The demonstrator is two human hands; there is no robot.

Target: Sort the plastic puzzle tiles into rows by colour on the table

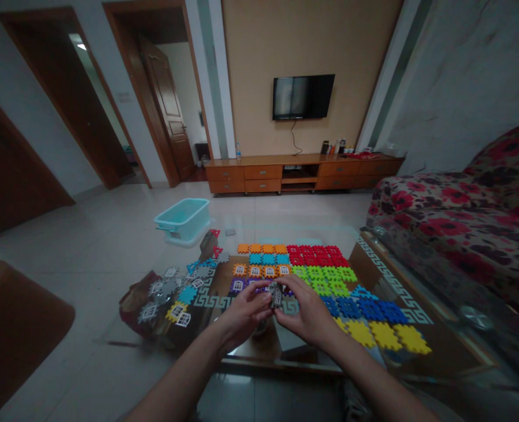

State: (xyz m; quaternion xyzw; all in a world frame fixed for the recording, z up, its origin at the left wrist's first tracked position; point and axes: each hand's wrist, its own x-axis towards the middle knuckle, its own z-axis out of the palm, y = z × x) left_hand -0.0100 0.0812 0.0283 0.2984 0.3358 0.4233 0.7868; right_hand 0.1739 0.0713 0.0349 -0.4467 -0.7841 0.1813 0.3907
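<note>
Over the glass table, my left hand and my right hand meet at a small grey interlocking tile piece. The fingers of both are closed on it, and they hide part of it; whether it is one tile or several joined I cannot tell. Just beyond my hands lie purple window tiles and orange window tiles. Green tiles, blue tiles and yellow tiles lie in rows to the right of my hands. Farther back are red tiles.
Loose grey tiles, a yellow window tile and a white window frame lie at the table's left. A turquoise bin stands beyond on the floor. A flowered sofa is at the right, and a TV cabinet at the far wall.
</note>
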